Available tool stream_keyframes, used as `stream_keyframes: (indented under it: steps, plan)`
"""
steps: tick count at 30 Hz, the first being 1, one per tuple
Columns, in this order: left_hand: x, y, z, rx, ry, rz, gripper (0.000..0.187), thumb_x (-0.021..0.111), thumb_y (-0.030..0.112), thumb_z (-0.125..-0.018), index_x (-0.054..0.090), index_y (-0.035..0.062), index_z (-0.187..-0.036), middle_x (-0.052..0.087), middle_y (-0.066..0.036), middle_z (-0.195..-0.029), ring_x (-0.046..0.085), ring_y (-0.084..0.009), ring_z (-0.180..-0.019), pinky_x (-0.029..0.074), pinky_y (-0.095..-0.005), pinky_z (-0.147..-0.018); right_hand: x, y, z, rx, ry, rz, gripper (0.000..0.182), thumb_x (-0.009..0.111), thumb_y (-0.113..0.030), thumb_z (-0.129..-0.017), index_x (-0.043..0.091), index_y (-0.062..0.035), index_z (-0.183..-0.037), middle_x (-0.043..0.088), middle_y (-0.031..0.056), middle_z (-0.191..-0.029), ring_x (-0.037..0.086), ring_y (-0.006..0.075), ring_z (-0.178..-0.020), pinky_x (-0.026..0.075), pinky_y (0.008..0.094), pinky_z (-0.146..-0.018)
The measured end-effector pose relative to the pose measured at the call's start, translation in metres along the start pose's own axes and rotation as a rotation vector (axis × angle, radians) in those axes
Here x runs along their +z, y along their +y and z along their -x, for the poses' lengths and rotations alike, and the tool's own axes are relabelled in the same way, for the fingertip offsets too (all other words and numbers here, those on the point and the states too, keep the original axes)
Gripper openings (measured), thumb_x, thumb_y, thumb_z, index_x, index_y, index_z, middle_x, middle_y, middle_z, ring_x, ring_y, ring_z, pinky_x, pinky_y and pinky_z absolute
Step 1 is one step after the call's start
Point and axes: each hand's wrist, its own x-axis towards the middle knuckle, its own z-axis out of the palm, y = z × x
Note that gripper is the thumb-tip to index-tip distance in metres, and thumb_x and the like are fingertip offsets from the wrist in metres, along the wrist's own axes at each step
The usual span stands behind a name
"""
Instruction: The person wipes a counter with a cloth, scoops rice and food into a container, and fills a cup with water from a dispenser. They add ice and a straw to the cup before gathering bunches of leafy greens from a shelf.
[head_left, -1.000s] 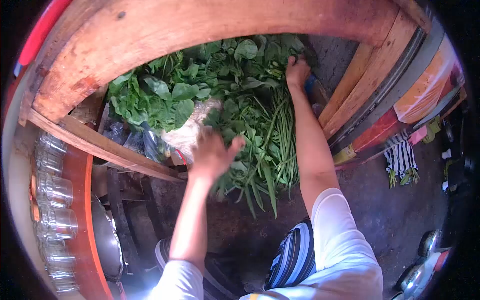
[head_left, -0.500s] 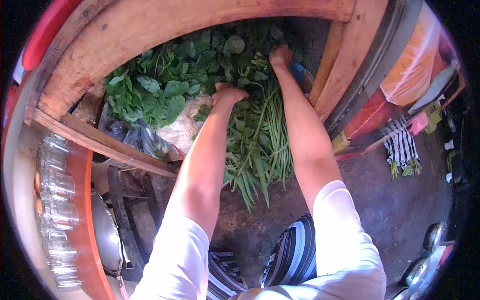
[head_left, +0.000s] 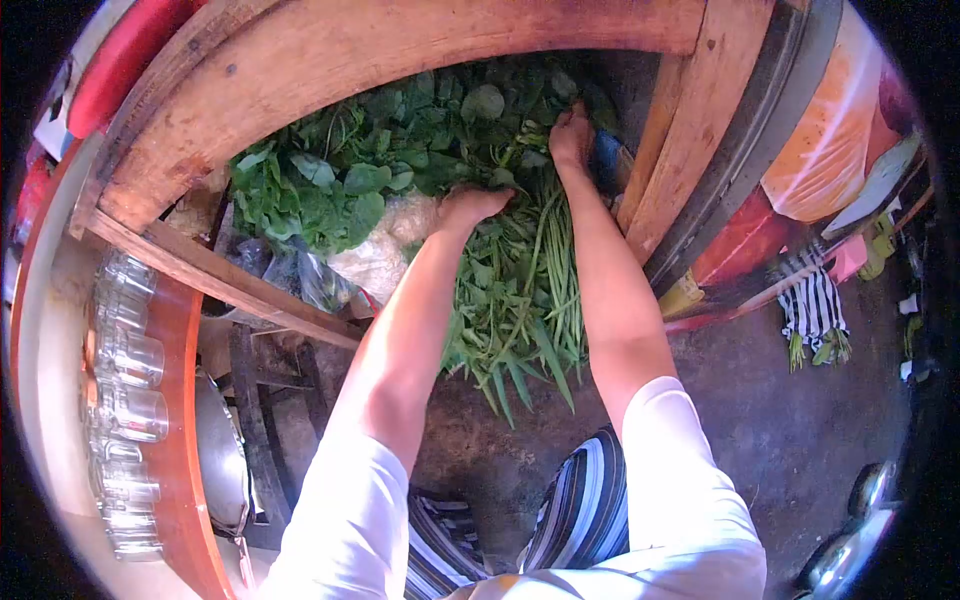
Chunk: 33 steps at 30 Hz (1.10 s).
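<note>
A big heap of dark leafy greens lies under the wooden frame, with long green bean pods hanging toward me at its front right. My left hand is closed at the heap's middle, its fingers partly hidden among leaves and stems. Farther back on the right, my right hand is closed at the edge of the greens beside a bunch of stems; its fingertips are hard to make out. A pale, plastic-wrapped bundle sits left of my left forearm.
A curved wooden beam crosses above the greens, with a wooden post on the right. Glass mugs line an orange-edged shelf at left. A striped cloth-wrapped bunch lies on the dark floor.
My left hand has shifted slightly right over the greens, and my right hand slightly right and nearer me. The bean pods and leaves at the front have moved a little. The view has shifted slightly.
</note>
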Motion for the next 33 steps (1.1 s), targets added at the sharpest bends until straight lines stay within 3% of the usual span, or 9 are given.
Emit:
stream_keyframes:
  steps: [3,9,12,15,18,20,21,24,33]
  plan:
    - [0.049,-0.032,-0.086,0.216,0.047,-0.146,0.083,0.068,0.061,-0.064,0.054,0.01,-0.129,0.045,-0.013,-0.14,0.044,-0.0302,-0.128,0.036,-0.0402,-0.105,0.016,0.02,-0.009,-0.199,0.148,-0.034,0.041,0.053,-0.014,-0.085,0.052,-0.0052,-0.125,0.063,0.0268,-0.087,0.063,0.0403,-0.08,0.05,0.0501,-0.069]
    - [0.019,-0.022,-0.053,0.119,-0.125,-0.135,0.073,0.062,0.06,-0.072,0.055,0.0147,-0.129,0.047,-0.011,-0.139,0.043,-0.0291,-0.129,0.034,-0.0409,-0.106,0.012,0.02,0.008,-0.212,0.101,0.046,0.038,0.05,-0.015,-0.087,0.052,-0.0052,-0.124,0.061,0.0284,-0.098,0.062,0.0394,-0.087,0.049,0.0495,-0.073]
    - [0.018,-0.024,-0.034,0.143,-0.141,-0.07,0.068,0.058,0.06,-0.076,0.056,0.0173,-0.129,0.048,-0.01,-0.138,0.042,-0.0289,-0.129,0.033,-0.0414,-0.107,-0.005,0.027,0.004,-0.032,-0.166,0.082,0.039,0.049,-0.015,-0.089,0.049,-0.0047,-0.127,0.058,0.0238,-0.117,0.056,0.0414,-0.105,0.045,0.0463,-0.089]
    - [0.014,-0.029,-0.011,0.321,-0.058,0.048,0.07,0.053,0.065,-0.075,0.059,0.016,-0.125,0.052,-0.012,-0.133,0.047,-0.0305,-0.124,0.038,-0.044,-0.101,0.028,0.085,-0.014,-0.517,-0.032,0.098,0.049,0.057,-0.011,-0.079,0.049,-0.001,-0.127,0.052,0.0205,-0.128,0.049,0.0332,-0.118,0.038,0.0395,-0.101]
    - [0.048,-0.015,0.003,0.167,0.548,0.093,0.066,0.06,0.054,-0.071,0.061,0.0088,-0.118,0.059,-0.017,-0.112,0.056,-0.0263,-0.101,0.045,-0.0396,-0.088,-0.002,0.06,0.02,-0.577,0.073,0.086,0.044,0.056,-0.014,-0.086,0.05,-0.0008,-0.127,0.053,0.0185,-0.129,0.052,0.032,-0.117,0.04,0.0442,-0.098]
    - [0.047,-0.013,0.004,0.225,0.368,0.058,0.062,0.061,0.052,-0.071,0.061,0.0089,-0.116,0.059,-0.017,-0.11,0.056,-0.0266,-0.099,0.046,-0.0397,-0.087,-0.037,0.005,0.069,-0.714,0.07,-0.027,0.042,0.056,-0.024,-0.09,0.051,-0.0007,-0.126,0.056,0.0198,-0.125,0.055,0.0338,-0.111,0.043,0.0444,-0.094]
    - [0.048,-0.008,0.005,0.263,0.287,0.057,0.06,0.061,0.051,-0.072,0.061,0.0089,-0.115,0.06,-0.017,-0.109,0.056,-0.0267,-0.098,0.046,-0.0397,-0.087,-0.009,0.029,0.078,-0.658,0.158,-0.005,0.038,0.06,-0.002,-0.082,0.052,0.0057,-0.118,0.061,0.021,-0.113,0.057,0.0352,-0.108,0.042,0.0424,-0.095]
    - [0.046,-0.01,0.002,0.316,0.206,0.073,0.055,0.061,0.047,-0.073,0.062,0.0089,-0.112,0.061,-0.017,-0.105,0.057,-0.0272,-0.094,0.047,-0.0399,-0.085,0.08,0.126,0.022,-0.528,-0.444,0.136,0.038,0.054,-0.013,-0.09,0.05,0.0034,-0.123,0.052,0.0192,-0.129,0.052,0.0287,-0.116,0.041,0.0374,-0.097]
    - [0.037,-0.032,-0.005,0.358,0.125,0.08,0.038,0.062,0.037,-0.076,0.065,0.009,-0.102,0.063,-0.016,-0.094,0.059,-0.0285,-0.085,0.049,-0.0403,-0.08,0.094,0.083,0.026,-0.38,-0.711,-0.044,0.05,0.057,-0.03,-0.087,0.051,-0.0005,-0.127,0.051,0.0152,-0.132,0.049,0.0254,-0.12,0.038,0.0359,-0.101]
